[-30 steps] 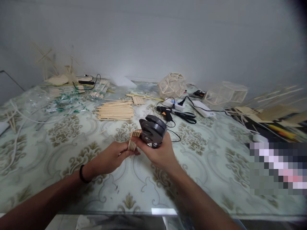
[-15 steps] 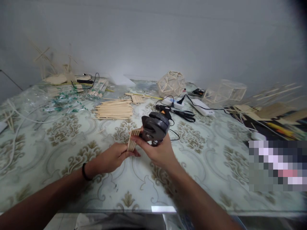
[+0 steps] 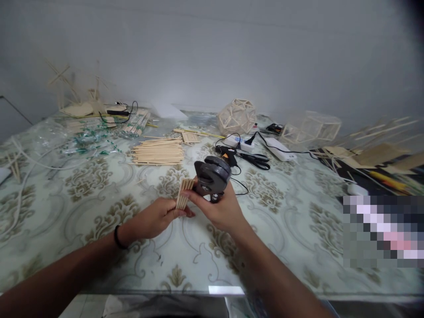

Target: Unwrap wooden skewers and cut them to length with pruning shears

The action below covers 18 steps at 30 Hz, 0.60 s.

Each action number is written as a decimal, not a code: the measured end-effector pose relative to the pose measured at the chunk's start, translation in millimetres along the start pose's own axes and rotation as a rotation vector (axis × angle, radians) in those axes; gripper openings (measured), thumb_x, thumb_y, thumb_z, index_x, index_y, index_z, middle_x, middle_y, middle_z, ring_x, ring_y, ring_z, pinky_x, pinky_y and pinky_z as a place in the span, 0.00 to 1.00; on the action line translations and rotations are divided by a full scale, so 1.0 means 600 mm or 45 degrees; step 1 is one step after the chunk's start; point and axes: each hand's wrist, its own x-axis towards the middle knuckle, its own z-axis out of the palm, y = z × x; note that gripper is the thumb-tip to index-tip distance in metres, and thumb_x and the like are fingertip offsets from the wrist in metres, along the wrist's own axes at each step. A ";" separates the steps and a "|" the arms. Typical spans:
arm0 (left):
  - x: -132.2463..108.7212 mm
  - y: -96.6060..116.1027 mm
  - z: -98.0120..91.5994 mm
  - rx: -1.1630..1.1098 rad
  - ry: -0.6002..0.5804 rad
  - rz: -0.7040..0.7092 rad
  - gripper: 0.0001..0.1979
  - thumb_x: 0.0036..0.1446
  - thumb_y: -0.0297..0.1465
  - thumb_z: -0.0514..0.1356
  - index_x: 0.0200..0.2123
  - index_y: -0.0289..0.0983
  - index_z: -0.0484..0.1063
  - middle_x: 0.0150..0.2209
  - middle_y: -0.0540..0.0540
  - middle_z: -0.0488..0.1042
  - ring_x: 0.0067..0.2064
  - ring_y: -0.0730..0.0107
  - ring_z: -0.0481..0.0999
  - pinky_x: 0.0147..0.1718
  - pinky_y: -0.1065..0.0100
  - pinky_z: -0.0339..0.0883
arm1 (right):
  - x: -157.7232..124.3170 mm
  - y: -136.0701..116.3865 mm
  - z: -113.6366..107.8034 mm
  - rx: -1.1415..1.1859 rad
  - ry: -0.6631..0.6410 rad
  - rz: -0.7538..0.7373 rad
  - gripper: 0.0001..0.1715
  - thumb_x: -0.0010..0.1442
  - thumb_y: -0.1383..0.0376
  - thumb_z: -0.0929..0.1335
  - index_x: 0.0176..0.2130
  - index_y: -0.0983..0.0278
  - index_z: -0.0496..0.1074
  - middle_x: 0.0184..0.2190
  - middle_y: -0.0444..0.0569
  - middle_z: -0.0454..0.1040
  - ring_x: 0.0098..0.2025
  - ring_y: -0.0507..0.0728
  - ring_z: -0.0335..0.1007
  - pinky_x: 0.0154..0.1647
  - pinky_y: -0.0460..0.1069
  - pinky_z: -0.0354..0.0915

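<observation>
A short bundle of thin wooden sticks [image 3: 183,196] is gripped at its lower left by my left hand [image 3: 160,216], which wears a dark wristband. My right hand [image 3: 217,210] presses its thumb against the upper right of the bundle. Over the fingers of that same hand rises a dark hand tool with a thick rounded head [image 3: 213,174], its exact kind unclear. The hand seems to hold it, though the fingers around it are mostly hidden. Beyond both hands lies a flat pile of longer wooden sticks [image 3: 158,151] on the patterned tablecloth [image 3: 109,251].
Behind the tool are a glue gun [image 3: 228,152], black-handled scissors [image 3: 255,160] and a white power strip [image 3: 240,142] with cords. Stick-built frames, including a rounded one [image 3: 236,117], stand along the wall. Plastic wrappers [image 3: 92,139] lie at left; boards and sticks [image 3: 361,154] at right.
The tool's head has shifted slightly left in view. Both hands keep their grip on the short stick bundle, which looks turned a little.
</observation>
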 end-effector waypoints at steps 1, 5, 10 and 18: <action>0.000 0.000 0.000 -0.008 -0.008 0.005 0.14 0.71 0.32 0.54 0.44 0.38 0.80 0.45 0.45 0.85 0.47 0.63 0.83 0.50 0.65 0.73 | 0.000 0.000 0.000 -0.005 0.002 0.002 0.11 0.59 0.61 0.76 0.29 0.61 0.73 0.25 0.41 0.75 0.27 0.52 0.70 0.33 0.47 0.68; 0.001 0.000 -0.002 -0.006 -0.031 0.028 0.15 0.72 0.33 0.53 0.45 0.38 0.80 0.48 0.44 0.85 0.49 0.62 0.83 0.51 0.64 0.72 | -0.002 0.004 0.000 -0.010 0.009 0.017 0.12 0.59 0.61 0.76 0.28 0.61 0.72 0.24 0.41 0.74 0.26 0.52 0.68 0.31 0.46 0.67; 0.001 0.000 -0.002 -0.011 -0.036 0.026 0.16 0.72 0.34 0.53 0.45 0.37 0.81 0.48 0.43 0.85 0.49 0.61 0.83 0.51 0.64 0.72 | -0.003 0.001 0.005 0.006 -0.001 0.016 0.08 0.60 0.61 0.75 0.31 0.60 0.75 0.27 0.42 0.76 0.28 0.53 0.72 0.34 0.47 0.69; 0.003 0.008 -0.006 -0.232 -0.012 -0.101 0.16 0.71 0.37 0.55 0.45 0.37 0.82 0.48 0.43 0.85 0.51 0.59 0.83 0.55 0.60 0.71 | 0.027 0.055 -0.037 -0.536 0.060 0.223 0.16 0.67 0.56 0.67 0.34 0.63 0.77 0.27 0.46 0.76 0.29 0.56 0.70 0.32 0.49 0.64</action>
